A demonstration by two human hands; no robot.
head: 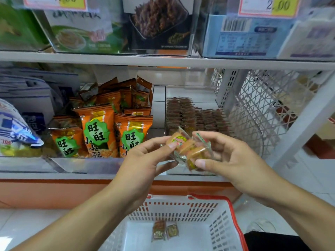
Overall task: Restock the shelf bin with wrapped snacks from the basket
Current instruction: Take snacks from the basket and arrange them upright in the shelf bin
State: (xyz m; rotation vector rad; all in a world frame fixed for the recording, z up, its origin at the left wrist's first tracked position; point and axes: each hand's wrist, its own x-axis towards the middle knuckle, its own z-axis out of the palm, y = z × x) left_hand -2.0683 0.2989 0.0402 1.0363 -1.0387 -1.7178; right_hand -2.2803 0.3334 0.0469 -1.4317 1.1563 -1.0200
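A small bunch of clear-wrapped orange snacks (190, 149) is held between both hands in front of the shelf. My left hand (145, 158) pinches its left end with thumb and fingers. My right hand (228, 156) grips its right side. Behind them stands a clear shelf bin (181, 172) with rows of brown wrapped snacks (195, 118) stacked at its back. Below, the white basket with a red rim (233, 220) holds two wrapped snacks (165, 230) on its floor.
To the left, a bin of orange snack bags (108, 127) and blue-white packs (16, 134) fill the same shelf. A white wire rack (268, 105) stands at the right. The upper shelf carries boxes and price tags (268, 6).
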